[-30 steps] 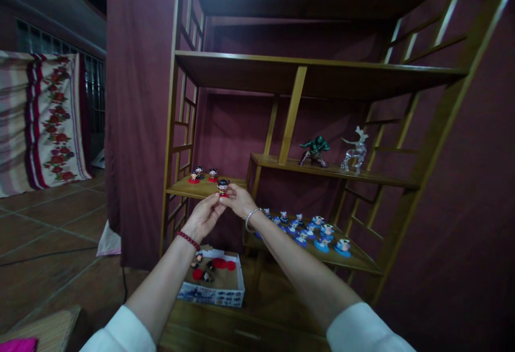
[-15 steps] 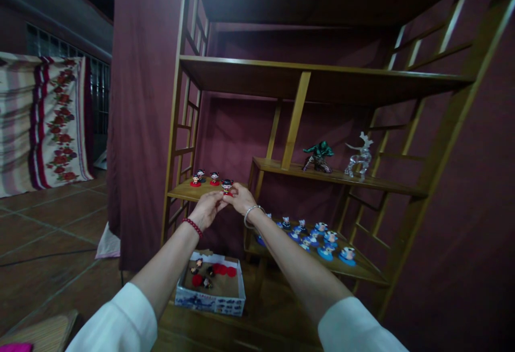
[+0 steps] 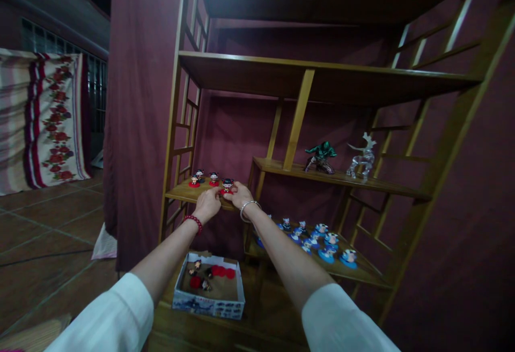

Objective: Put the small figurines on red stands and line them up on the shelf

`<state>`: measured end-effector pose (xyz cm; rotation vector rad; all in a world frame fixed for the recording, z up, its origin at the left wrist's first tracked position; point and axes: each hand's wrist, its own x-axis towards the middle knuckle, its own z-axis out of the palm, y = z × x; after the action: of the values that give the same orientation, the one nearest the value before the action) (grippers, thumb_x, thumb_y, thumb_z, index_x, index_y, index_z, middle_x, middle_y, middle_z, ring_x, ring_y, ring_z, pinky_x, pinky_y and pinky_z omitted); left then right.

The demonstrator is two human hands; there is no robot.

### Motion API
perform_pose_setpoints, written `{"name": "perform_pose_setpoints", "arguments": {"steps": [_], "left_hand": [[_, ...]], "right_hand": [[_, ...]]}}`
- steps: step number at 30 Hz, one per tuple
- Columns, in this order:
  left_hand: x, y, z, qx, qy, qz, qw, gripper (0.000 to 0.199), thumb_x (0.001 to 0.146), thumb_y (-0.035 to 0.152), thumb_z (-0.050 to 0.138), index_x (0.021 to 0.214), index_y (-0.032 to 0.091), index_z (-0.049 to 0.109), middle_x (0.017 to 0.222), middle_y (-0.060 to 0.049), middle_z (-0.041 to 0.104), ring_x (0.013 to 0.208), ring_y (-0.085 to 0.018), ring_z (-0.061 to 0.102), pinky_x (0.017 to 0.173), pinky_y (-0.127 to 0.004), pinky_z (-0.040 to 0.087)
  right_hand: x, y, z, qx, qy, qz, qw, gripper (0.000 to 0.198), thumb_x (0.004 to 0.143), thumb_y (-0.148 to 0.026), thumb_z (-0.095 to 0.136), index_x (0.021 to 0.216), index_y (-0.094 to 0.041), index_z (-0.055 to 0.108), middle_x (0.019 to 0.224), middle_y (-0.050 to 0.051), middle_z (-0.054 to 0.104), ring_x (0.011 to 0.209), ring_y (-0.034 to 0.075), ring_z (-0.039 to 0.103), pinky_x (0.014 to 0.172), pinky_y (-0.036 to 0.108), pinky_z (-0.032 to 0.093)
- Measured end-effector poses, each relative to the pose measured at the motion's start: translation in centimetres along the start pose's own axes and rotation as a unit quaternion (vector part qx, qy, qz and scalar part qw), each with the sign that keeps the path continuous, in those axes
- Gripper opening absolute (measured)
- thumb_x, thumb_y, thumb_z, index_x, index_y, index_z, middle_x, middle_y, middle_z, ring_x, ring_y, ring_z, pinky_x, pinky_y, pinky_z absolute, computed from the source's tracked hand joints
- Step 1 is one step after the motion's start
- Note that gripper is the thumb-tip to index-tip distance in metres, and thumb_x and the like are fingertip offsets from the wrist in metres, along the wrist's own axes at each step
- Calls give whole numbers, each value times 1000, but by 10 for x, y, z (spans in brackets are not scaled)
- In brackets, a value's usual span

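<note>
A small dark-haired figurine on a red base stands upright at the front edge of the small left shelf. My left hand touches the left side of the base with its fingertips. From the right, my right hand grips the same base, its fingers bent around that side. Just left of it on the shelf are similar figurines: one with a red base, another at the front and a darker one behind.
Below, an open cardboard box holds loose figurine parts and red discs. Several blue-based figurines stand on the lower right shelf. A green crouching figure and a clear deer ornament stand above. A wooden upright divides the shelves.
Both hands have lowered the figurine slightly onto the shelf's front edge. My left hand has drawn back a little to the left, so more of the red base shows.
</note>
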<state>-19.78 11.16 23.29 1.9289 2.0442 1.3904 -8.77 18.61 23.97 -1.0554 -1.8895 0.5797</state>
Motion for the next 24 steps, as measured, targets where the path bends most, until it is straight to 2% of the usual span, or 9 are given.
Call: {"name": "perform_pose_setpoints", "arguments": {"steps": [3,8,12,19,24], "left_hand": [[1,0,-1,28,-21,18,999,40,74,11,43,110,19,58,99,-10,64,97,-23,54,86,-32,38],[6,-6,4,-58,-17,21,998,39,70,11,48,105,21,61,101,-10,63,102,-26,50,92,-35,33],[11,-10,5,-100,-38,10,994,37,68,10,51,101,24,62,101,-8,63,105,-25,49,95,-35,30],[17,-8,5,-74,-101,57,991,34,68,14,53,100,22,58,113,-9,58,110,-25,47,97,-37,27],[26,-9,7,-44,-140,57,988,30,68,21,54,99,20,56,123,-12,50,120,-28,36,100,-41,21]], "right_hand": [[4,3,4,6,-4,6,1000,35,57,-14,66,91,-21,56,75,-3,63,68,11,59,63,21,45],[12,11,9,21,-10,16,1000,40,56,-10,67,92,-21,56,77,-2,64,71,12,60,66,23,47],[18,14,11,14,-4,34,999,43,55,-8,66,94,-20,55,79,-1,64,71,12,60,67,23,47],[24,12,11,29,-6,39,999,41,58,-5,60,96,-18,53,77,-1,63,70,11,59,68,23,46],[28,12,12,-31,19,40,999,41,57,-8,60,96,-18,54,77,0,63,71,13,58,69,25,45]]}}
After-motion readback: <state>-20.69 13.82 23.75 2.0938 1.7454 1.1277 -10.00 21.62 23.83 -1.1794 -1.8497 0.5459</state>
